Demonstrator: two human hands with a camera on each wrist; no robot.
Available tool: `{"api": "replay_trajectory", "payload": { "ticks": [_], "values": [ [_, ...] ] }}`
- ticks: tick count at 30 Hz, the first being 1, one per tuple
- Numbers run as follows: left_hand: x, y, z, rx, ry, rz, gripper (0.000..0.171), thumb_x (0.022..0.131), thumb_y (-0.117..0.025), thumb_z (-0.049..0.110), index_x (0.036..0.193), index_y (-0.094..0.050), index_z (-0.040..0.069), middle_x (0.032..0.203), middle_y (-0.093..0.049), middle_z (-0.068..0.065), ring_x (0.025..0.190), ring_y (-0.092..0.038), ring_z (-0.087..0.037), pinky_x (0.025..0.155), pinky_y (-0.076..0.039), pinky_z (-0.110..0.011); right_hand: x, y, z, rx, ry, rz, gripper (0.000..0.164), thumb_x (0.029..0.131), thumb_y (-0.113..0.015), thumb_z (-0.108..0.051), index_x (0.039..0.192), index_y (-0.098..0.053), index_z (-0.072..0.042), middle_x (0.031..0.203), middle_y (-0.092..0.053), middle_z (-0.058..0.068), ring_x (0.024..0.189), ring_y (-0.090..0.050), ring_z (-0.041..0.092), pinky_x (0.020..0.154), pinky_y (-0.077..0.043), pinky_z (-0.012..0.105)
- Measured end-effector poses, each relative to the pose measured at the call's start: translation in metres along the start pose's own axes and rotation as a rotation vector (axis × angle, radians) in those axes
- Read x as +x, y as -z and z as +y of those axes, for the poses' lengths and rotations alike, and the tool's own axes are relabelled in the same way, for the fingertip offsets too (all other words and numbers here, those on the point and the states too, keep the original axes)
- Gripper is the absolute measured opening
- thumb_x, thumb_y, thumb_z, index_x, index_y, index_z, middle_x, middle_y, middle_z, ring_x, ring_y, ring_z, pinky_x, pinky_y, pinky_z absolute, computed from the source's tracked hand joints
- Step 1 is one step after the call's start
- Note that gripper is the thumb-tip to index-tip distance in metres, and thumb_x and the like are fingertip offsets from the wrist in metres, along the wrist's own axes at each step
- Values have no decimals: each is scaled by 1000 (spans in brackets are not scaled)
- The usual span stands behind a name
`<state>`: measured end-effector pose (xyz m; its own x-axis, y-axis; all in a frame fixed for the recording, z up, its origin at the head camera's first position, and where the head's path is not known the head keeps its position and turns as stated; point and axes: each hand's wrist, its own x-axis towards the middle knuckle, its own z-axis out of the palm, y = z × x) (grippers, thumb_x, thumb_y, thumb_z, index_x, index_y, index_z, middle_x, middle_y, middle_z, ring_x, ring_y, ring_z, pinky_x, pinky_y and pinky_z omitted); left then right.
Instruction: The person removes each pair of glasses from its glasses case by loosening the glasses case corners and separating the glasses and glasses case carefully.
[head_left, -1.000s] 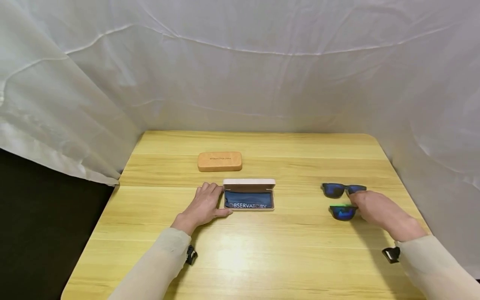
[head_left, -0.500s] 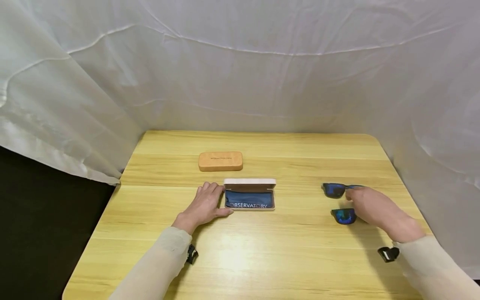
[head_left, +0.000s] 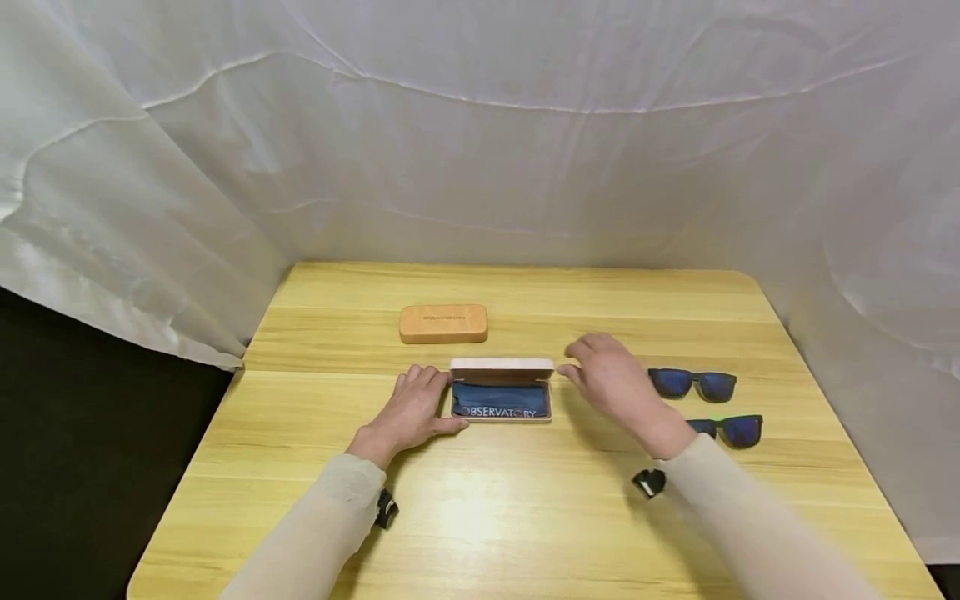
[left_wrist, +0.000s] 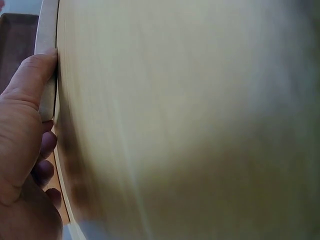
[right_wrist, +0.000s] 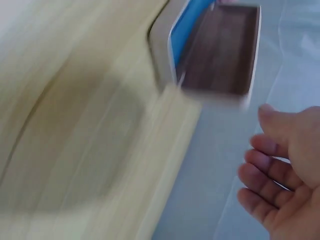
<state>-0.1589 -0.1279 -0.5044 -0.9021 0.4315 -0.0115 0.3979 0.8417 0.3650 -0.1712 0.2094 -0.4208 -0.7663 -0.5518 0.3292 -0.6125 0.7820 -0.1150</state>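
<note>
A pale glasses case (head_left: 501, 364) stands with its lid raised and a dark blue cloth (head_left: 498, 398) inside, printed with white letters. My left hand (head_left: 411, 408) grips its left end. In the left wrist view the thumb (left_wrist: 37, 75) presses on the front wall and the other fingers bend behind that end. My right hand (head_left: 611, 379) hangs near the lid's right corner with nothing in it, fingers loosely curled, apart from the case in the right wrist view. Two pairs of sunglasses lie to the right: the rear pair (head_left: 693, 384) and the front pair (head_left: 742, 430), partly behind my forearm.
A closed tan glasses case (head_left: 443, 323) lies behind the pale one. All stand on a light wooden table (head_left: 480, 525). White curtains (head_left: 480, 167) hang behind and at both sides.
My right hand has left the sunglasses and moved left to beside the pale case's lid. The front pair has shifted slightly. My left hand stays on the case.
</note>
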Motion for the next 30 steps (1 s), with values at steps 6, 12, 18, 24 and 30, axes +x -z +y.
{"api": "replay_trajectory", "payload": {
  "ticks": [6, 12, 18, 24, 30],
  "values": [
    [1, -2, 0, 2, 3, -12, 88, 88, -77, 64, 148, -55, 4, 137, -60, -10, 115, -45, -28, 95, -37, -40, 19, -19, -21, -26, 58, 40, 23, 97, -78, -22, 99, -72, 0, 99, -73, 13, 92, -68, 30, 88, -56, 44],
    [1, -2, -2, 1, 7, -20, 88, 89, -75, 66, 148, -55, 4, 137, -60, -10, 115, -45, -27, 94, -37, -39, 23, -28, -23, -40, 73, 50, 19, 97, -78, -20, 94, -73, -2, 95, -74, 10, 89, -68, 29, 85, -55, 42],
    [0, 0, -2, -11, 12, -22, 89, 89, -76, 64, 150, -54, 3, 139, -59, -10, 119, -45, -27, 98, -37, -41, 25, -31, -27, -27, 71, 59, 12, 99, -75, -16, 95, -73, -5, 95, -74, 9, 87, -66, 28, 81, -54, 40],
    [0, 0, -2, -23, 11, -23, 90, 89, -76, 64, 151, -52, 3, 140, -59, -11, 120, -45, -27, 99, -37, -42, 23, -34, -30, -46, 66, 74, 9, 99, -74, -14, 97, -73, -5, 95, -72, 9, 85, -62, 28, 76, -52, 40],
    [1, -2, -3, -12, 3, -24, 90, 89, -75, 65, 152, -52, 5, 143, -58, -11, 122, -45, -27, 100, -37, -42, 19, -39, -29, -38, 56, 83, 22, 99, -74, -26, 92, -65, -7, 88, -64, 6, 82, -54, 27, 74, -46, 40]
  ]
}}
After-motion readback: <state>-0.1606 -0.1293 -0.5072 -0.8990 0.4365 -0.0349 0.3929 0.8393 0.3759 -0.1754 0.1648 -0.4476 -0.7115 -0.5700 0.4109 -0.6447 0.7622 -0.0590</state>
